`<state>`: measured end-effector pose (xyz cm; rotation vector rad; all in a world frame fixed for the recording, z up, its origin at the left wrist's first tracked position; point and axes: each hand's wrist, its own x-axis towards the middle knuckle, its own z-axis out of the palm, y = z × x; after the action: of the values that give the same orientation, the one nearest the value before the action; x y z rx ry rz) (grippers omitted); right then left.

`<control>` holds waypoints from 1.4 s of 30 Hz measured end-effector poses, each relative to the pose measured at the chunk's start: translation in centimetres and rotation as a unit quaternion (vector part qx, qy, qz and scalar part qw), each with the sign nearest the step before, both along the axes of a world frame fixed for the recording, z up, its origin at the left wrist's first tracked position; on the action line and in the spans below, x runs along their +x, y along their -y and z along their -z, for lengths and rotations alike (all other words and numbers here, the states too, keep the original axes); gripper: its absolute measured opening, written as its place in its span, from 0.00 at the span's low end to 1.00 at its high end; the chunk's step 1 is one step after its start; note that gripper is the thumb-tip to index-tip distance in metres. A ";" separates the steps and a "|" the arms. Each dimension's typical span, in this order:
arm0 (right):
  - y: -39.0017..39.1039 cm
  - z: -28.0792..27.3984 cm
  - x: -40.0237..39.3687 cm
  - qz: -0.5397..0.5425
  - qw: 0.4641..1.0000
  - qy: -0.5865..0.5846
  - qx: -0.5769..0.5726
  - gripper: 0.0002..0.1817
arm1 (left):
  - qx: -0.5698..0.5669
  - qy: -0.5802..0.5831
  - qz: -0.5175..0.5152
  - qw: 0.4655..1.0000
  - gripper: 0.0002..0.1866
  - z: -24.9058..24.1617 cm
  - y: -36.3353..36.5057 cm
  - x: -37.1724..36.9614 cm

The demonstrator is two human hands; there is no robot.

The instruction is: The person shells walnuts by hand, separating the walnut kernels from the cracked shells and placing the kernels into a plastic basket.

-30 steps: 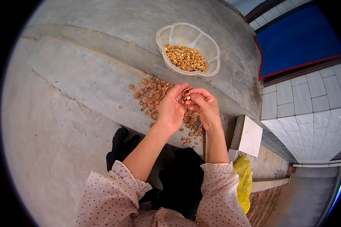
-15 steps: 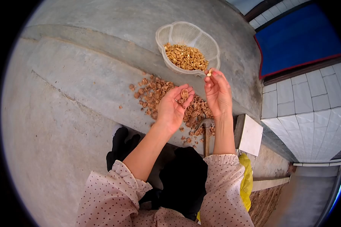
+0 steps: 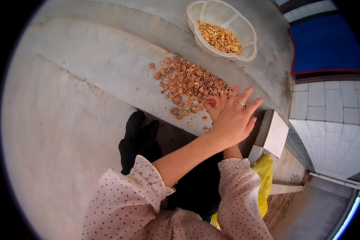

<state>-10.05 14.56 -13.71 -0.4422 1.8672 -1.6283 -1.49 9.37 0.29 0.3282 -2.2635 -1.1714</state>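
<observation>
My left hand (image 3: 234, 118) is open, back up and fingers spread, at the right end of the walnut shell heap (image 3: 194, 80); a ring shows on one finger. It crosses over my right hand (image 3: 213, 107), most of which it hides. The visible fingertips of my right hand are curled together beside the shells, and anything between them cannot be made out. Beyond the heap, a white mesh basket (image 3: 250, 40) holds walnut kernels (image 3: 222, 37). Several rounder walnut pieces (image 3: 177, 105) lie at the near edge of the heap.
A concrete step (image 3: 88, 48) runs beneath the shells. Right of my hands is a white-tiled block (image 3: 276, 134), with a yellow woven sack (image 3: 264, 176) below it. A blue mat (image 3: 328, 44) and a tiled wall (image 3: 328, 108) stand farther right. My dark-clad leg is at the lower middle.
My left hand has moved right, turned palm down and opened over my right hand. My right hand has come down from near the basket. The hammer is no longer visible; the view has shifted.
</observation>
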 end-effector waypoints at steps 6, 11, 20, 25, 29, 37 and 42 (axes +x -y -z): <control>6.4 5.1 5.1 -0.178 0.865 -0.296 0.364 0.28 | 0.045 0.032 0.091 0.994 0.21 0.5 -0.3 0.6; 8.2 7.0 5.8 -0.143 0.859 -0.288 0.399 0.28 | 0.108 0.048 0.074 0.990 0.19 0.9 1.4 0.3; 4.9 -10.4 2.3 -0.016 0.975 -0.220 0.022 0.17 | 0.398 -0.105 -0.200 0.889 0.17 1.4 7.2 -1.0; 3.7 -13.8 4.4 0.019 0.963 -0.268 -0.027 0.27 | 0.662 -0.053 0.047 0.746 0.13 1.2 7.3 0.2; 3.2 -14.2 4.2 0.034 0.972 -0.230 -0.033 0.26 | 0.660 -0.081 0.039 0.746 0.13 1.7 6.7 0.2; 2.1 -14.9 3.5 0.065 0.897 -0.432 0.069 0.24 | 0.704 -0.085 0.032 0.705 0.12 0.3 6.2 -0.2; 1.4 -16.2 2.9 0.030 0.940 -0.337 0.037 0.23 | 0.655 -0.089 0.018 0.750 0.13 0.2 5.5 -0.4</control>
<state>-7.12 13.19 2.50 -1.0195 2.4389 -1.5499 -1.89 3.86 0.10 0.6221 -0.9072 -2.5125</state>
